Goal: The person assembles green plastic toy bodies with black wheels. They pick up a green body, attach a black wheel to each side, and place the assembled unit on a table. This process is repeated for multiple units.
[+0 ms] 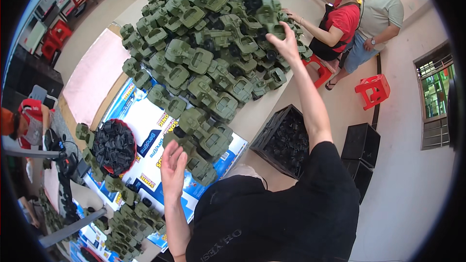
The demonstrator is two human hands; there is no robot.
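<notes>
A large heap of olive-green toy military trucks (pixel 189 58) with black wheels covers the far part of the table. At the heap's right side my right hand (pixel 286 43) reaches out, its thumb and fingers closed around the end of one tilted toy truck (pixel 268 13). My left hand (pixel 173 167) is open and holds nothing, fingers pointing up and slightly curled. It is just left of the nearest toy trucks (pixel 200 165), which stand in a row near the table's front edge.
A red-rimmed basin (pixel 134 148) of small black parts sits on blue-and-white printed sheets (pixel 150 136). On the floor to the right are a black crate (pixel 264 153) of dark parts, black boxes (pixel 361 145) and a red stool (pixel 373 91). Other people work at far right and left.
</notes>
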